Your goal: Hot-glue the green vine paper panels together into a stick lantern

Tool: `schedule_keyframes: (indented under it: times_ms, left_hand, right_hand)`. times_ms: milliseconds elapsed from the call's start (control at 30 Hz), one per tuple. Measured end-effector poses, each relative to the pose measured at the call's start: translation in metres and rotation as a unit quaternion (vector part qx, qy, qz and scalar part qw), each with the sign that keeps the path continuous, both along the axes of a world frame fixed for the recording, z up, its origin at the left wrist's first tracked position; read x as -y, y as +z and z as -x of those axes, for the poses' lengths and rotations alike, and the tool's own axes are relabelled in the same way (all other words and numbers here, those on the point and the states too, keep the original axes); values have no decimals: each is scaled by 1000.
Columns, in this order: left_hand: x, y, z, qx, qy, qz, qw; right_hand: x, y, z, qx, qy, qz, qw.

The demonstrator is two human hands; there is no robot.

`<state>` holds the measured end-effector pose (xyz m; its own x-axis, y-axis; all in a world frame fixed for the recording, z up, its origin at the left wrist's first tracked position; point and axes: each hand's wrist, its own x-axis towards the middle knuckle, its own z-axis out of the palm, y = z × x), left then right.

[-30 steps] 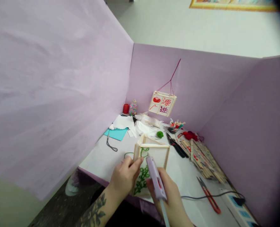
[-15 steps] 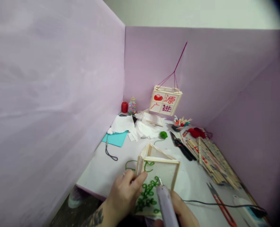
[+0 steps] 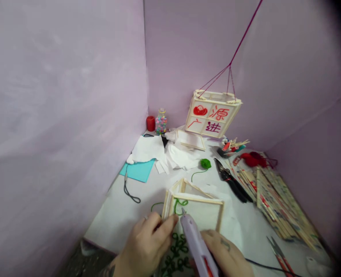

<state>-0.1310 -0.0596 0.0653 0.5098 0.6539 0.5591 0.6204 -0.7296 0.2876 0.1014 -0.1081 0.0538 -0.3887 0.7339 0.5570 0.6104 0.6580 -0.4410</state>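
Observation:
My left hand (image 3: 148,240) grips the left edge of a wood-framed, white-panelled lantern frame (image 3: 220,217), thumb on the front panel. Curled green yarn (image 3: 176,250) forms a leafy pattern low on that panel, and a loose loop of it lies at the top left corner. My right hand (image 3: 225,250) is wrapped round a pale purple glue gun (image 3: 197,242). The gun's metal nozzle points at the panel, just beside the upper yarn loop; whether it touches I cannot tell. The gun and my hands hide part of the lower panel.
A finished lantern (image 3: 213,113) hangs by purple string at the back. Black-handled pruning shears (image 3: 232,181), wooden sticks (image 3: 276,204), red-handled scissors (image 3: 281,256) and a green yarn ball (image 3: 205,164) lie around. White paper (image 3: 148,149), a bead jar (image 3: 161,123) and a turquoise sheet (image 3: 138,170) are farther left.
The glue gun's nozzle has moved up and left, from the leafy pattern to the loose yarn loop. My left hand still grips the frame. The camera view has shifted downward.

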Motion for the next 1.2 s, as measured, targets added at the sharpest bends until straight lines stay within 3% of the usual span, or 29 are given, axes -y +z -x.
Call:
schedule_keyframes:
  times_ms: [300,800,1000,1200]
  left_hand:
    - [-5,-1,0,-4,2,16,1000]
    - [-3,0,-2,3,-5,-16,1000]
    - [0,3,-1,-34,3,9,999]
    - [-1,4,-1,-34,-10,12,999]
  right_hand:
    - [-14,1,5,-29,-7,-34,999]
    - [-14,4,8,-27,-30,-10,999]
    - [-16,5,9,-34,-28,-2,999]
    - [-11,1,15,-64,-75,-3,995]
